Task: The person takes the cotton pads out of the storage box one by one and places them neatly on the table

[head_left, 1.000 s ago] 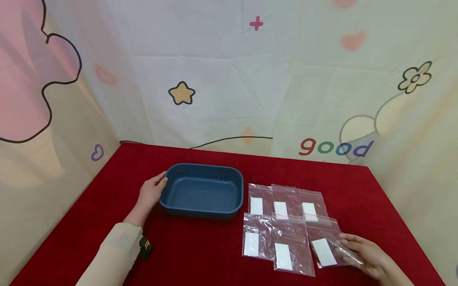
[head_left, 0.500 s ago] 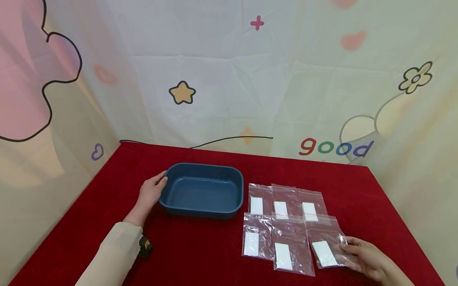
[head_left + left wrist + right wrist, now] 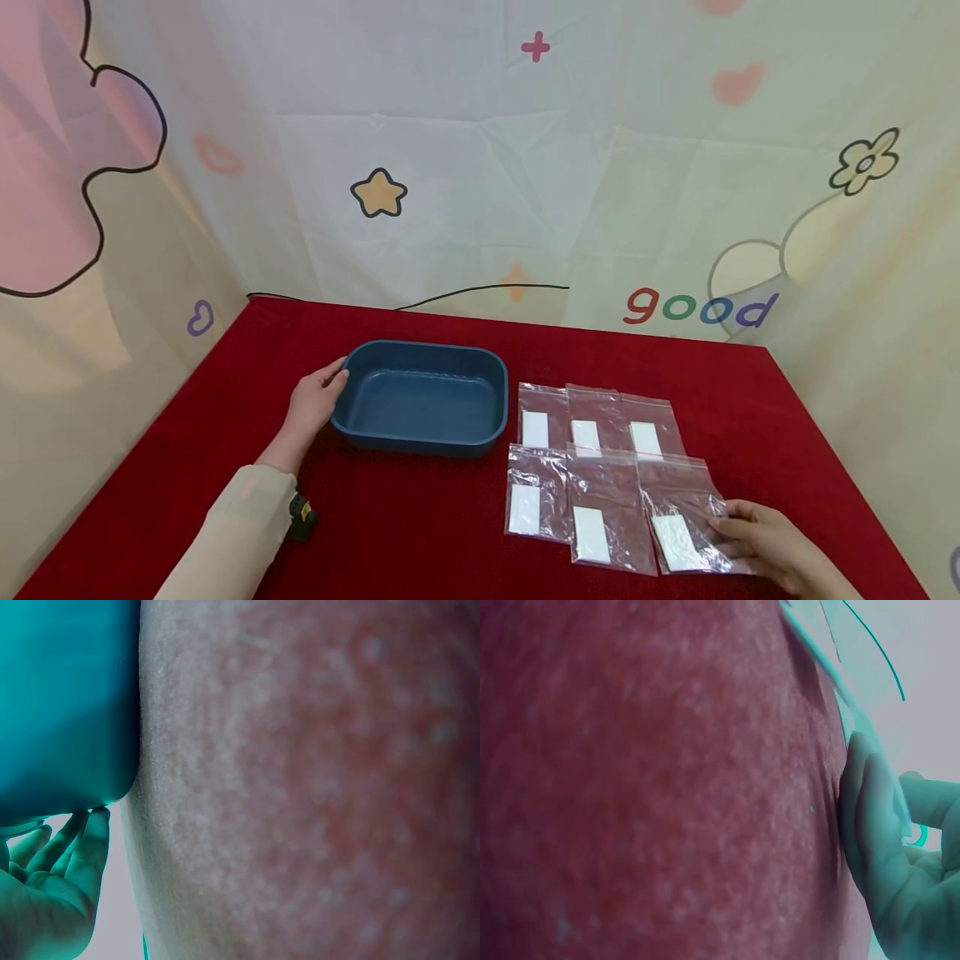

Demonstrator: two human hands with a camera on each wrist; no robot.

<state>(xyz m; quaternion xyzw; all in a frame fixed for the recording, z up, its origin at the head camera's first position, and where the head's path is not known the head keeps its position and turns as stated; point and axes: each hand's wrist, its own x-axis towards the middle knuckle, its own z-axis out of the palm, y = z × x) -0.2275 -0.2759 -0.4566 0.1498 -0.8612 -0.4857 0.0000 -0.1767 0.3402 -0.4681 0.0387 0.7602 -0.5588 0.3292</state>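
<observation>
My left hand grips the left rim of a blue rectangular basin, which holds nothing. The left wrist view shows the curled fingers of the left hand against the basin's end. At the lower right, my right hand pinches the right edge of a clear zip bag with a white rectangular piece inside. Thumb and fingers of the right hand lie on either side of the bag's edge in the right wrist view. The bag lies mostly on the red cloth.
Several similar bags stand in two rows right of the basin, among them a front middle bag and a front left bag. Red cloth covers the table. A printed curtain hangs behind and at both sides.
The right edge of the pinched bag, earlier folded up, now lies flatter, and its white piece sits slightly lower. The right hand has shifted a little. The left hand stays on the basin.
</observation>
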